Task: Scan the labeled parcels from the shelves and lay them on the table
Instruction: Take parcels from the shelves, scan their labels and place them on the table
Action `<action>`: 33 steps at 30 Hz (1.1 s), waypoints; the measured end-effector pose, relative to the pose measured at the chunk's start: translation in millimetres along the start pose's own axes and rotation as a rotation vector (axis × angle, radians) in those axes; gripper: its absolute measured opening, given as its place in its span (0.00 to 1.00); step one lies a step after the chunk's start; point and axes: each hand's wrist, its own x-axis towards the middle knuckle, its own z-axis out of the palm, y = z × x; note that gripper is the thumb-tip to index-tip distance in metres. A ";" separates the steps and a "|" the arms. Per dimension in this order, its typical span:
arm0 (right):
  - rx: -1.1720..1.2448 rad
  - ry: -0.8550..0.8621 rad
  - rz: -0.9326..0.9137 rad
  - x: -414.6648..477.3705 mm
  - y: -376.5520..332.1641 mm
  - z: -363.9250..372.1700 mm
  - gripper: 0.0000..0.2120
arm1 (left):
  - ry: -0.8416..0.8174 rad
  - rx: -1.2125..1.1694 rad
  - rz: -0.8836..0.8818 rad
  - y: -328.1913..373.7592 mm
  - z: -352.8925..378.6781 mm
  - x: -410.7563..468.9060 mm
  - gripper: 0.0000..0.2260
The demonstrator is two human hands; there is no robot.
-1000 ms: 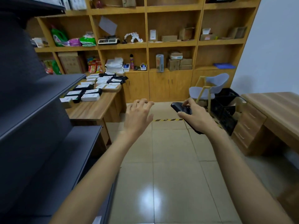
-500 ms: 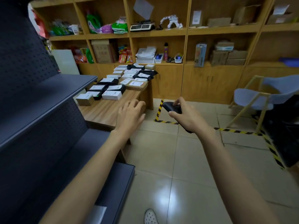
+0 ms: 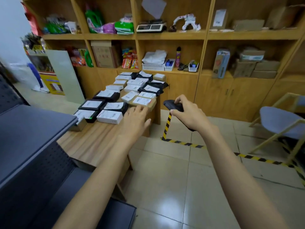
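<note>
Scanner (image 3: 172, 104) in right grip (image 3: 188, 114) (arm (image 3: 234, 166) outstretched).

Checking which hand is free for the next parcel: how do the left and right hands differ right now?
The left hand is empty, fingers stretched out; the right hand grips a black scanner. The left hand is by the table's edge near the parcels; the right hand is over the tiled floor. Both reach forward, backs up.
</note>
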 end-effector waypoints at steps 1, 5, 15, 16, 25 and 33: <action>0.000 -0.023 0.012 18.4 8.0 9.3 0.15 | -0.016 -0.009 -0.006 -5.1 13.5 10.5 0.19; 0.058 -0.115 0.016 96.9 37.7 49.8 0.14 | -0.075 -0.030 -0.062 -32.9 72.9 47.6 0.19; 0.082 -0.381 -0.118 335.0 65.2 113.2 0.14 | -0.235 0.041 -0.348 -109.4 180.3 166.0 0.21; 0.082 -0.404 -0.134 360.4 67.2 116.8 0.14 | -0.248 0.044 -0.381 -116.3 190.0 179.7 0.21; -0.008 -0.650 -0.343 503.0 32.4 189.1 0.17 | -0.425 0.045 -0.731 -179.1 248.8 198.4 0.23; -0.022 -0.842 -0.417 564.6 -19.1 277.0 0.18 | -0.690 0.083 -0.785 -288.7 294.2 196.5 0.33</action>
